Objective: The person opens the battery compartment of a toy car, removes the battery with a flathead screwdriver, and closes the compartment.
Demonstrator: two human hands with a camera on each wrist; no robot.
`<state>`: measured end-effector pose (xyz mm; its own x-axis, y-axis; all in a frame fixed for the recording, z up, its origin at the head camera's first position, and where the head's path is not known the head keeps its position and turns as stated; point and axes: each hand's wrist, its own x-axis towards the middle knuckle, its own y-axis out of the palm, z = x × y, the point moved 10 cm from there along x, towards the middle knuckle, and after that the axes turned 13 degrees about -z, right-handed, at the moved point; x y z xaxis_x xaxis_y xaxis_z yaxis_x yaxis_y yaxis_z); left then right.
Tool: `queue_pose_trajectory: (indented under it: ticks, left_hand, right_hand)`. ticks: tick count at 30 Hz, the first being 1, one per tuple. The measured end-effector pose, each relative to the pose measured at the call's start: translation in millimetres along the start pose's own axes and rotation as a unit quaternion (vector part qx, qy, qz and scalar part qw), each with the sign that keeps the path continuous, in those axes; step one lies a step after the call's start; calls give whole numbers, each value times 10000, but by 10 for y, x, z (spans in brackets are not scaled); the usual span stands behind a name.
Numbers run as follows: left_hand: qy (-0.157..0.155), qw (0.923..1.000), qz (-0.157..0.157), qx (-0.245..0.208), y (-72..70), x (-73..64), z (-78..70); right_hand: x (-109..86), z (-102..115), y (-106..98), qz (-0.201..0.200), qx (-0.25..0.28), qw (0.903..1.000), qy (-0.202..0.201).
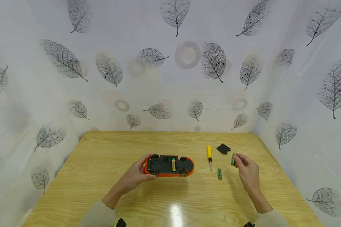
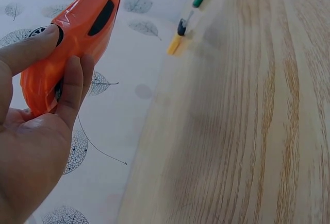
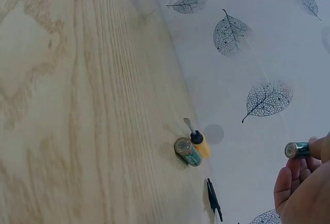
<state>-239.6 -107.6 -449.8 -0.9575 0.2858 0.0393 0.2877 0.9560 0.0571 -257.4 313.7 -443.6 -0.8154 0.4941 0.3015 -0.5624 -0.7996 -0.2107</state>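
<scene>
In my left hand [image 1: 136, 174] I grip an orange toy car [image 1: 188, 166], its black underside turned up toward the head view. One battery [image 1: 173, 164] lies in the open compartment of that underside. The left wrist view shows the car's orange body [image 2: 77, 44] between thumb and fingers. My right hand [image 1: 248, 171] pinches a green battery [image 1: 233, 159] above the table's right side; the right wrist view shows this battery [image 3: 296, 150] end-on at the fingertips. Another green battery [image 1: 219, 174] lies on the table, left of the right hand.
A yellow-handled screwdriver [image 1: 209, 154] lies on the wooden table [image 1: 110, 148] between the car and the right hand. Behind it to the right is a small black cover [image 1: 223, 148]. A white leaf-print curtain [image 1: 164, 85] hangs along the back and sides.
</scene>
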Motion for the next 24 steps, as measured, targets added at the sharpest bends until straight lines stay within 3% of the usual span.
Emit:
queue_pose_trajectory:
  ticks: [4, 14, 24]
  left_hand:
    - [-19, 10000, -3, 17, 2, 1, 5]
    - [-57, 10000, -26, 55, 8, 1, 0]
    - [-77, 9999, 68, -24, 21, -3, 4]
  right_hand:
    - [-21, -105, -4, 36, -157, 9996, 238]
    - [-19, -252, -7, 62, -543, 9982, 240]
    - [-44, -383, 49, 451, -1417, 9886, 255]
